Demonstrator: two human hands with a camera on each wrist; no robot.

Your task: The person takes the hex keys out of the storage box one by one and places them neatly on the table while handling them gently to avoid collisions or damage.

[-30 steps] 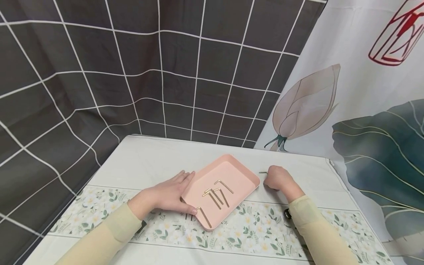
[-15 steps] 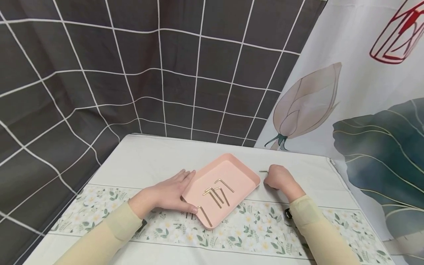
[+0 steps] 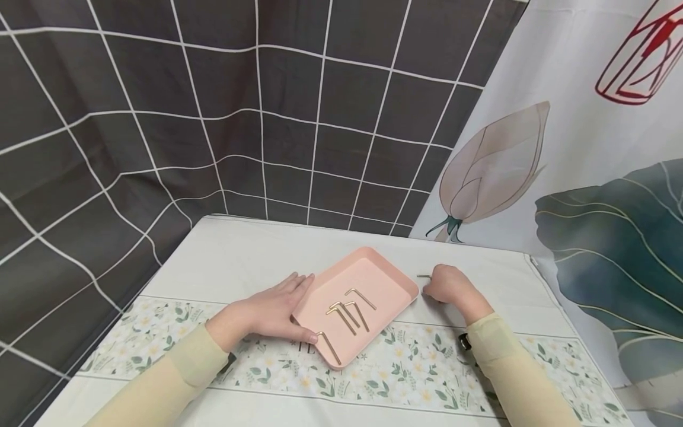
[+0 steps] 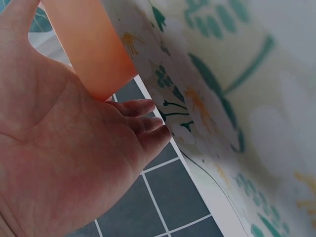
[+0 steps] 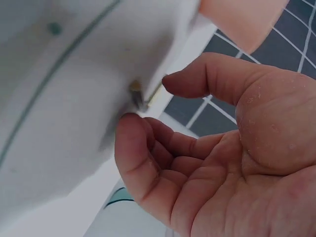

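Up here, the head camera looks forward and down over both forearms [image 3: 525, 373], far enough back for the whole tray [image 3: 368, 273], the table [image 3: 251, 237] right to its far edge and the dark curtain [image 3: 288, 142] beyond. Down low, the left wrist camera sits tight on the left hand [image 3: 277, 311], facing far past the palm; the right wrist camera, equally close on the right hand [image 3: 450, 284], also faces far. All three share tray and curtain.
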